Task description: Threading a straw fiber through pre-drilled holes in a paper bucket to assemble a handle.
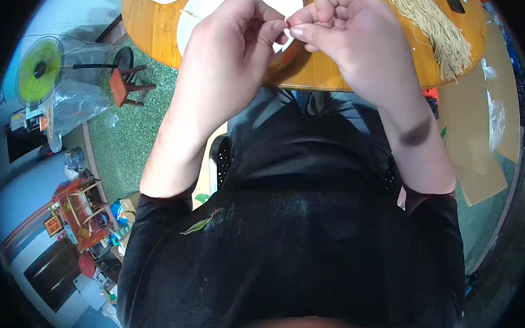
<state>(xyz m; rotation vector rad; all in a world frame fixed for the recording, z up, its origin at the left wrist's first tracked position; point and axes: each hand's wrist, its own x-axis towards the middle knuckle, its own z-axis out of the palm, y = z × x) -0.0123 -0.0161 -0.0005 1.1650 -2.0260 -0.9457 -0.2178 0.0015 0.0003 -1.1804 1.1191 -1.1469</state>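
1. Pinching with left hand (238,45) at upper centre of the frame: thumb and finger brought together at the tips, wrist bent inward, presumably for fine control rather than force
2. Pinching likewise with right hand (361,42), top of the frame, right of centre: thumb against forefinger, other fingers loosely curled, probably to stay out of the way
3. Meeting almost tip to tip, both hands, perhaps to steady one small point from two sides: any held piece at that meeting place, but hidden or too slight to identify; cannot tell of anything clamped there
4. Showing behind left hand, top of the frame, left of centre: white dish (208,0), likely set there to sit close under the work; height of hands above it not clear
5. Lying at left rim of same dish: one thin yellowish sliver (190,13), kind not clear
6. Resting on wooden table (148,27), upper right of the frame: bundle of beige strands (438,31), loose ends splayed toward table edge, apparently laid beside right hand for a short reach
7. Clinging to black shirt (305,265), lower left of centre: one green leaf scrap (196,225), seemingly stray rather than placed
8. Standing at far left: green fan (40,69), perhaps for air, and reddish stool (119,87), apart from the table
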